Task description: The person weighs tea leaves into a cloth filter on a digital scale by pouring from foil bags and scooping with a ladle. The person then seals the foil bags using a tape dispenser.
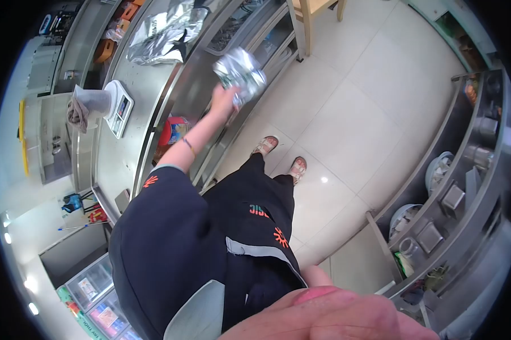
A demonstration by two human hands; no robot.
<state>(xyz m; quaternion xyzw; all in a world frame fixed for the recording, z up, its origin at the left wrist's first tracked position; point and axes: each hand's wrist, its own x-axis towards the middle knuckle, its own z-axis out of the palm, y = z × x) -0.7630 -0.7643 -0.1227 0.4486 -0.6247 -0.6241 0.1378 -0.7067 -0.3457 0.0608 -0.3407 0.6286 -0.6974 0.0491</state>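
Note:
My left hand (224, 101) reaches out over the edge of the steel counter, fingers wrapped round a shiny silver foil pouch (241, 73). The pouch has some dark green print and is smeared by motion. On the counter (139, 85) lies a larger silver foil bag (167, 34), crumpled, with dark lettering. Nearer to me, a white digital scale (119, 110) bears a pale, translucent container (94, 103) with a brownish cloth-like piece at its mouth. My right hand is out of view; only a bit of skin that may be my right arm shows near the bottom.
A red container (173, 131) stands beneath the counter edge. On the right, a steel rack (380, 226) holds white bowls (405, 218) and metal containers (428, 237). A wooden chair or stool (309, 22) stands at the top on the tiled floor (352, 113).

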